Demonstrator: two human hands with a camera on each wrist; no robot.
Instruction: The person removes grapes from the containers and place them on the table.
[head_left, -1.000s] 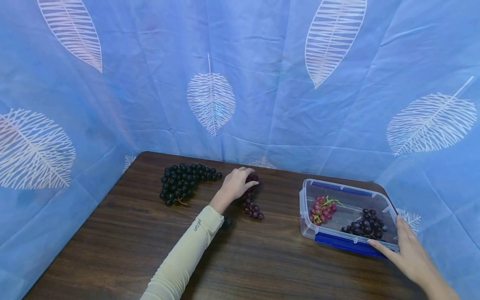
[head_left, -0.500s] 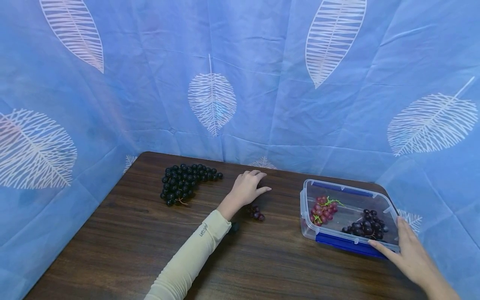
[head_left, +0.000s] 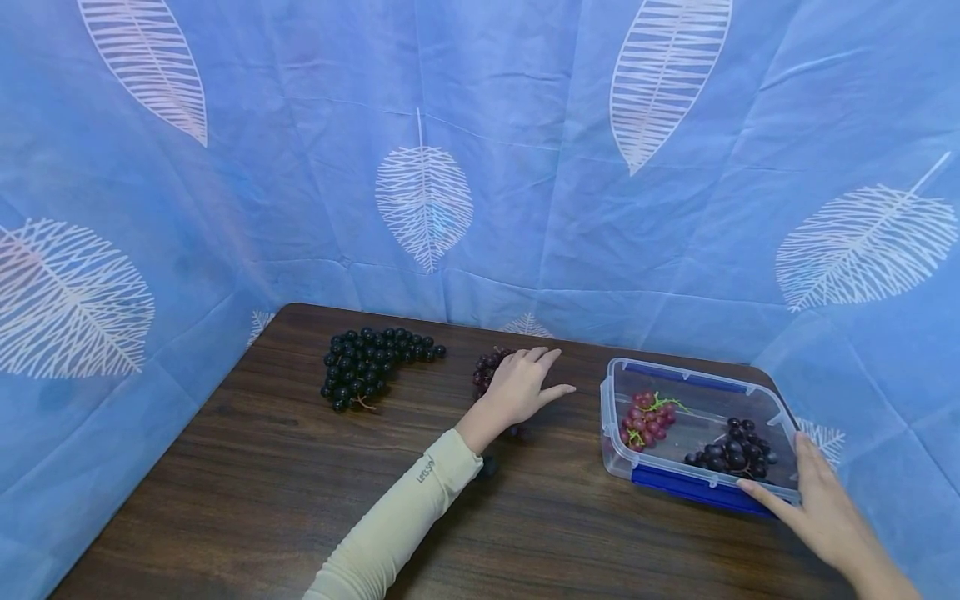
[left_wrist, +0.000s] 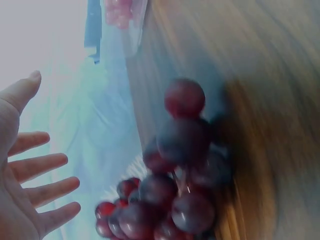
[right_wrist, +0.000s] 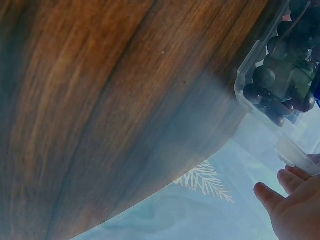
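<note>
My left hand (head_left: 517, 387) hovers over a bunch of dark red grapes (head_left: 489, 367), hiding part of it. Its fingers are spread and hold nothing. In the left wrist view these grapes (left_wrist: 145, 210) lie on the wood beside the outstretched fingers (left_wrist: 55, 192). At the right, my right hand (head_left: 828, 508) grips the near right corner of a clear plastic container (head_left: 618, 467), thumb on the front rim and fingers along the side. Inside the container are a bunch of light red grapes (head_left: 643, 421) and a bunch of black grapes (head_left: 735, 450).
A large bunch of black grapes (head_left: 360, 367) lies at the back left of the brown wooden table (head_left: 300, 500). A blue curtain (head_left: 510, 208) with white leaf prints hangs behind the table and at both sides. Blue latches (head_left: 705, 492) hang on the container.
My left hand has moved right across the dark red grapes, its fingers spreading, and the bunch's left part has come into view. My right hand and the container stay in place.
</note>
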